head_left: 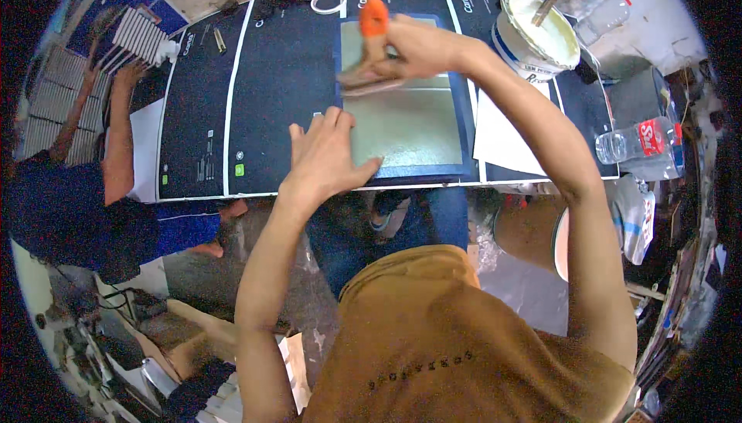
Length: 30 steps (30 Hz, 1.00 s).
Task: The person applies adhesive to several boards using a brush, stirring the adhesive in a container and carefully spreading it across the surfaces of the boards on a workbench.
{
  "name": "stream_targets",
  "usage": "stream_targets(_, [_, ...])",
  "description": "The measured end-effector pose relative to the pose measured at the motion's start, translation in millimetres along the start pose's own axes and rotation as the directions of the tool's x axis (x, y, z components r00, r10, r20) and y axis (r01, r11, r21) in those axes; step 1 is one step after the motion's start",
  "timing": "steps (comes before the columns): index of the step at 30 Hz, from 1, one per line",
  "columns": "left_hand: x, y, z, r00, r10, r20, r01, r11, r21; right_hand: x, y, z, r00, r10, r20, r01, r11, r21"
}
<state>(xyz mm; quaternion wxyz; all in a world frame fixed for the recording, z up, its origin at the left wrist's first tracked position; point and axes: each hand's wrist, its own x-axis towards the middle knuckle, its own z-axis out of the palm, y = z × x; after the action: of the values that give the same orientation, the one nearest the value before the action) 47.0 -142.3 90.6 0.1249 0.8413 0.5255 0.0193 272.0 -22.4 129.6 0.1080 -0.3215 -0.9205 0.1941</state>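
Observation:
My right hand (423, 46) is closed round a wide flat brush with an orange-tipped handle (374, 15). Motion blurs the brush head, which lies over the left part of a grey-green sheet (406, 125) with a wet-looking sheen. A dark blue border (457, 133) surrounds the sheet, and a pale line crosses it. At the sheet's lower left edge rests my left hand (323, 152), fingers spread and holding nothing. Its thumb touches the sheet near the table's front edge.
A white bucket (506, 40) of creamy paste with a stick in it stands back right, beside white paper (502, 133) and a plastic bottle (638, 141). A tape ring (328, 2) lies at the back of the black table (282, 106). On the left, another person's hands (127, 75) hold stacked strips.

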Motion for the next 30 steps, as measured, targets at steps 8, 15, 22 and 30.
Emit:
stream_targets(8, [-1,-8,9,0.999,0.01,-0.03,-0.012,0.999,-0.051,-85,15,-61,0.892,0.322,0.316,-0.204,0.912,-0.355])
stream_targets(15, [-3,-3,-1,0.998,-0.017,0.056,0.021,0.997,-0.078,-23,-14,-64,0.994,0.023,-0.11,-0.038,0.991,-0.131])
stream_targets(22, [2,4,-6,0.991,-0.067,0.118,0.07,0.997,-0.024,-15,28,-39,0.989,0.143,0.036,-0.135,0.976,-0.173])
stream_targets(30, [-3,7,-8,0.996,-0.054,0.071,0.062,0.991,-0.119,-99,43,-91,0.854,0.515,-0.075,-0.507,0.791,-0.344])
